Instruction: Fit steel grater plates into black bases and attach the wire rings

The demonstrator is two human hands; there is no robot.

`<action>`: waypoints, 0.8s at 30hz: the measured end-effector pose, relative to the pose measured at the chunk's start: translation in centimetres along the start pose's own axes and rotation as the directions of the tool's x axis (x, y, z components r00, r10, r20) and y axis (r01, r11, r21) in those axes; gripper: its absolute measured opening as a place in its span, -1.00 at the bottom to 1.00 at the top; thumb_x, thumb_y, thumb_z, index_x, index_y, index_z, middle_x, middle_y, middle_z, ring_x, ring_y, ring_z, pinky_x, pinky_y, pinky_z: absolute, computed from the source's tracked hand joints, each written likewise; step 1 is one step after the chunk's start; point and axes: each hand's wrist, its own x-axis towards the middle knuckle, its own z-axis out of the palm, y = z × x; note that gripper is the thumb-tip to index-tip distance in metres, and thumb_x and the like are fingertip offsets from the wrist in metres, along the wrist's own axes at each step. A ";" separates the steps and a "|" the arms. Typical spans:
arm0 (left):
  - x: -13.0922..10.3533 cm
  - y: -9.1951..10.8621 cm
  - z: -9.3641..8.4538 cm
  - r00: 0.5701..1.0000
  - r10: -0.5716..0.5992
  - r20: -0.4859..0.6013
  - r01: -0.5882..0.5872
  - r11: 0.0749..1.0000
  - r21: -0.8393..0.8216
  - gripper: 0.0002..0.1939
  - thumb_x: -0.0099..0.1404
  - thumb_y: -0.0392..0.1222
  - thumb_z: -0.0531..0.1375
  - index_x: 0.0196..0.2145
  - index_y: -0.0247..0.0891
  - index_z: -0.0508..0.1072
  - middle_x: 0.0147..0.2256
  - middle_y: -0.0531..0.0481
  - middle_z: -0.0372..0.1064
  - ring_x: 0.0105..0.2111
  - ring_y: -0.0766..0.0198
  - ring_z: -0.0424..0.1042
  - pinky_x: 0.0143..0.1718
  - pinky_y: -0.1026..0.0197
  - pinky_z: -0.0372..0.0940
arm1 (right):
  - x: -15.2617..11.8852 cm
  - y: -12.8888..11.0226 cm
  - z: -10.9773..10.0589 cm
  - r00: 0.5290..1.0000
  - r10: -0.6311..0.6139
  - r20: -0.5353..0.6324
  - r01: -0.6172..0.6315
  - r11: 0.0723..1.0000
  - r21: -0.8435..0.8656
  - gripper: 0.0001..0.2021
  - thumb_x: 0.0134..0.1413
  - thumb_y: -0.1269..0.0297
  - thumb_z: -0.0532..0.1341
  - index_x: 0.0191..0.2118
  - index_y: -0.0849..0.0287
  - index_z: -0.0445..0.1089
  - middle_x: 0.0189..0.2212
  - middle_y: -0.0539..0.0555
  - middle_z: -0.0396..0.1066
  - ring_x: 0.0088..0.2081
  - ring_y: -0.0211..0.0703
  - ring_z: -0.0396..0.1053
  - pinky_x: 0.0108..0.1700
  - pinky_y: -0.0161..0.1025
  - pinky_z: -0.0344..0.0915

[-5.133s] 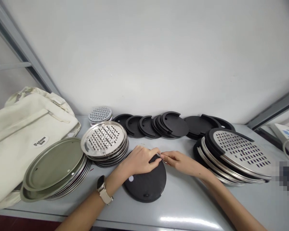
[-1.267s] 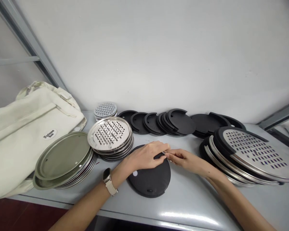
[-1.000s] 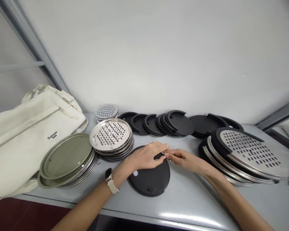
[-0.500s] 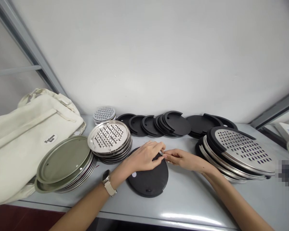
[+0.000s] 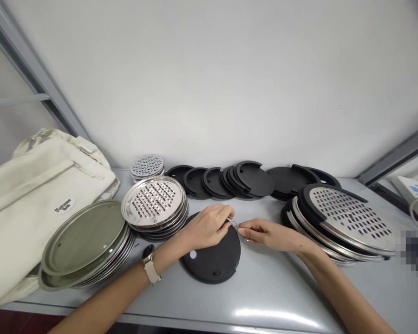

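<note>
A black round disc [image 5: 214,260] with a white dot lies on the grey table in front of me. My left hand [image 5: 209,226], with a watch on its wrist, is closed over the disc's far right edge, thumb and fingertips together there. Just to the right, my right hand [image 5: 259,233] pinches a small thin shiny metal piece [image 5: 234,224]. That piece spans the short gap between both hands' fingertips; most of it is hidden. Beside my left forearm stands a stack of round metal graters [image 5: 155,202].
Olive-green round plates [image 5: 85,236] are stacked at left, next to a cream bag [image 5: 31,204]. Black round holders [image 5: 254,180] line the wall, with small graters [image 5: 146,165] at their left. Larger graters in black holders [image 5: 350,213] pile up on the right.
My right hand has drawn slightly away from my left fingertips, and a thin metal line now shows between them. My left hand stays at the disc's edge. The view has shifted a little.
</note>
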 end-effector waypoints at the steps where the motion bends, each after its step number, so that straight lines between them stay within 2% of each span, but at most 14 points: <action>1: 0.0 -0.1 0.0 1.000 -0.007 0.006 0.007 1.000 0.006 -0.87 0.31 -0.37 0.03 -0.18 -0.23 0.22 -0.25 -0.02 0.31 -0.23 0.21 0.33 -0.15 0.17 0.23 | 0.0 0.0 0.0 1.000 -0.003 -0.009 0.003 1.000 0.010 -0.58 0.25 -0.07 -0.05 -0.49 0.16 0.07 -0.57 -0.12 -0.08 -0.53 -0.34 -0.12 -0.48 -0.32 -0.08; 6: -0.1 0.1 0.0 1.000 -0.029 -0.010 0.029 0.996 0.080 -0.84 0.30 -0.36 0.03 -0.15 -0.25 0.21 -0.21 -0.05 0.30 -0.18 0.17 0.32 -0.12 0.15 0.23 | 0.1 -0.4 0.2 0.997 0.018 -0.071 -0.014 0.998 0.063 -0.56 0.23 -0.09 -0.02 -0.52 0.16 0.06 -0.59 -0.12 -0.05 -0.54 -0.35 -0.10 -0.48 -0.33 -0.07; 9: -0.3 0.4 0.1 0.997 -0.064 -0.036 0.068 0.989 0.131 -0.83 0.29 -0.30 0.07 -0.15 -0.26 0.22 -0.22 -0.06 0.30 -0.19 0.14 0.31 -0.13 0.12 0.23 | 0.3 -0.6 0.2 0.989 0.049 -0.141 -0.034 0.994 0.103 -0.55 0.23 -0.09 -0.05 -0.49 0.18 0.15 -0.64 -0.13 0.00 -0.58 -0.36 -0.08 -0.50 -0.33 -0.06; 14: -0.5 0.6 0.0 0.996 -0.076 -0.034 0.081 0.985 0.155 -0.82 0.28 -0.28 0.08 -0.14 -0.27 0.23 -0.22 -0.06 0.30 -0.18 0.12 0.31 -0.12 0.10 0.24 | 0.6 -0.7 0.4 0.961 0.002 -0.276 0.030 0.993 0.111 -0.61 0.23 -0.04 0.02 -0.42 0.19 0.23 -0.62 -0.11 0.10 -0.57 -0.35 -0.01 -0.48 -0.34 -0.02; 18: -0.6 0.7 -0.1 0.998 -0.046 -0.048 0.053 0.985 0.166 -0.80 0.30 -0.29 0.05 -0.10 -0.29 0.22 -0.18 -0.09 0.28 -0.14 0.12 0.30 -0.09 0.09 0.25 | 0.8 -0.7 0.6 0.961 -0.049 -0.274 0.079 0.992 0.098 -0.64 0.21 0.00 0.07 -0.44 0.20 0.23 -0.61 -0.12 0.07 -0.55 -0.35 -0.01 -0.48 -0.34 -0.04; 21: -0.6 0.6 -0.2 0.999 -0.011 -0.034 0.018 0.981 0.194 -0.76 0.32 -0.39 -0.04 -0.05 -0.29 0.21 -0.12 -0.12 0.27 -0.08 0.13 0.28 -0.06 0.09 0.23 | 1.0 -0.6 0.7 0.962 -0.082 -0.260 0.109 0.990 0.090 -0.64 0.22 0.01 0.07 -0.45 0.19 0.20 -0.60 -0.12 0.04 -0.54 -0.35 -0.03 -0.48 -0.34 -0.05; 24: -0.7 0.4 -0.1 1.000 -0.030 -0.007 0.031 0.974 0.226 -0.69 0.31 -0.47 -0.08 -0.06 -0.26 0.23 -0.15 -0.10 0.29 -0.11 0.15 0.28 -0.07 0.08 0.23 | 1.1 -0.5 0.8 0.958 -0.102 -0.268 0.123 0.990 0.062 -0.63 0.23 0.00 0.05 -0.46 0.18 0.18 -0.59 -0.12 0.03 -0.54 -0.35 -0.03 -0.48 -0.34 -0.05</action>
